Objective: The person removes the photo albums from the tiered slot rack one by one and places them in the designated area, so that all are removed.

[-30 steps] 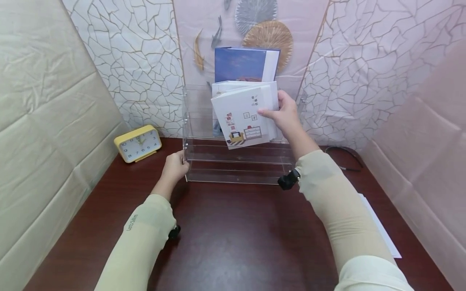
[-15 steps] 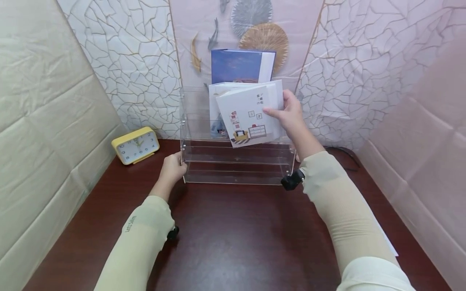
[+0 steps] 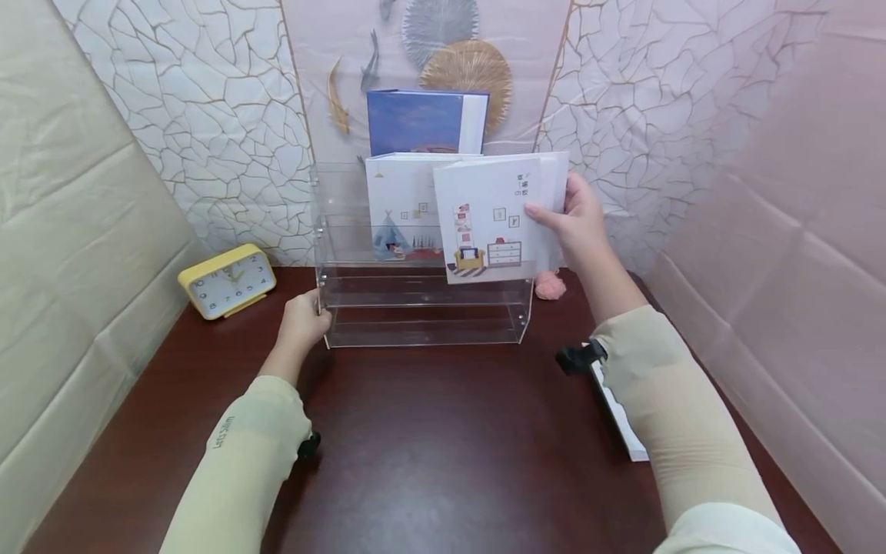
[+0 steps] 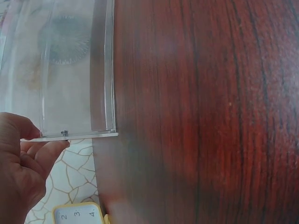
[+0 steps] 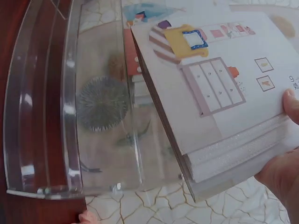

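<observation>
right hand (image 3: 580,227) holds one book (image 3: 487,188); left hand (image 3: 303,317), one rack (image 3: 422,335) bearing two books (image 3: 407,192).

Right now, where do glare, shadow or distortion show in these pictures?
Head view: a soft pale sheen on the dark tabletop, and lettering on the held book too small to read clearly; left wrist view: a darker patch, probably shadow, across the lower tabletop; right wrist view: bright glints on the clear rack, whose edges look bowed.

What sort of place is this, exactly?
Probably a desk or study corner, judging by the dark wood-grain table, the yellow clock and the clear rack with books.
</observation>
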Action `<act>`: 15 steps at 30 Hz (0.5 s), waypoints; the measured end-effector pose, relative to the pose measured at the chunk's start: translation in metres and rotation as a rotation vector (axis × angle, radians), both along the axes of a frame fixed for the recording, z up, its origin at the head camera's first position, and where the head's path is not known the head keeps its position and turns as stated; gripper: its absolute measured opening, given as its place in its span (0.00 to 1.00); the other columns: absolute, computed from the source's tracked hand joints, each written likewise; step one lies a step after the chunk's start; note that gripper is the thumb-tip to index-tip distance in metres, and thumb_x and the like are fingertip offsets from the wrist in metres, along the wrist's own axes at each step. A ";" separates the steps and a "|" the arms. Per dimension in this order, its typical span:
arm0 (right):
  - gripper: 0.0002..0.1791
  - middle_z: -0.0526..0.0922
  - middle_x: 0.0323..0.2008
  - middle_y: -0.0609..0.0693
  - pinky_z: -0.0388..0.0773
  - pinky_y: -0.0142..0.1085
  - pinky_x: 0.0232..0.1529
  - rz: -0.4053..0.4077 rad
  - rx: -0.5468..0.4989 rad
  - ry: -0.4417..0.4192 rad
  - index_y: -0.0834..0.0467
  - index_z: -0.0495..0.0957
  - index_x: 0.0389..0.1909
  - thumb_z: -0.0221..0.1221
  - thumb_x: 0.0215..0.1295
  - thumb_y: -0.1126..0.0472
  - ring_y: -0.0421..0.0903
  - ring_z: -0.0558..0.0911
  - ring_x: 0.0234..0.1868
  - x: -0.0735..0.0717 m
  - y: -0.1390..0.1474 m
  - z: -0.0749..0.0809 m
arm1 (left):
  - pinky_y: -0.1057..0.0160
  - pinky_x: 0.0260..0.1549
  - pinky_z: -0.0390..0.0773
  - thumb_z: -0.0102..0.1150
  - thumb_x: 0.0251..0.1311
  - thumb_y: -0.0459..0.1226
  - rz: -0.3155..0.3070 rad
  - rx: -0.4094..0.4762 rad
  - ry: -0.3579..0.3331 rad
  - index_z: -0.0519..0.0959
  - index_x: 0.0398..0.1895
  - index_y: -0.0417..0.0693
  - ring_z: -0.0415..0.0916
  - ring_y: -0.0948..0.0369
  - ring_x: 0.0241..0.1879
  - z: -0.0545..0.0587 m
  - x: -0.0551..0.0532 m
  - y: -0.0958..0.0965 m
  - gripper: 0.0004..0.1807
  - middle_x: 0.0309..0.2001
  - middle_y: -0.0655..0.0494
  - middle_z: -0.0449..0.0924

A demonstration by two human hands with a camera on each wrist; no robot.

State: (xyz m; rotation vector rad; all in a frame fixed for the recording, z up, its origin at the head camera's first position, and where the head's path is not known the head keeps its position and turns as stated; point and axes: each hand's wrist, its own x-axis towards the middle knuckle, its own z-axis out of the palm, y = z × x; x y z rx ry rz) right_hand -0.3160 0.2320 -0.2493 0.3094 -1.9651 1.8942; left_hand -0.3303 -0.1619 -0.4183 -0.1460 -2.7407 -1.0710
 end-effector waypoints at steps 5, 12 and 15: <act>0.23 0.79 0.45 0.57 0.78 0.35 0.38 -0.028 0.039 -0.065 0.63 0.69 0.52 0.63 0.55 0.70 0.47 0.81 0.40 0.030 0.010 -0.012 | 0.59 0.24 0.65 0.48 0.50 0.28 0.011 -0.010 0.008 0.76 0.47 0.34 0.66 0.54 0.26 0.000 0.002 -0.002 0.18 0.16 0.55 0.72; 0.24 0.76 0.47 0.59 0.79 0.37 0.36 -0.087 0.076 -0.321 0.65 0.63 0.54 0.61 0.59 0.66 0.44 0.81 0.35 0.070 0.021 -0.055 | 0.60 0.21 0.63 0.48 0.50 0.28 0.003 -0.010 0.011 0.76 0.45 0.33 0.64 0.54 0.24 -0.002 0.002 0.001 0.17 0.13 0.58 0.66; 0.27 0.74 0.47 0.62 0.79 0.39 0.35 -0.063 0.072 -0.438 0.66 0.59 0.56 0.60 0.60 0.65 0.44 0.81 0.33 0.083 0.027 -0.081 | 0.60 0.22 0.63 0.48 0.50 0.27 0.010 -0.011 0.021 0.76 0.42 0.34 0.65 0.54 0.25 -0.001 0.002 0.001 0.15 0.12 0.58 0.65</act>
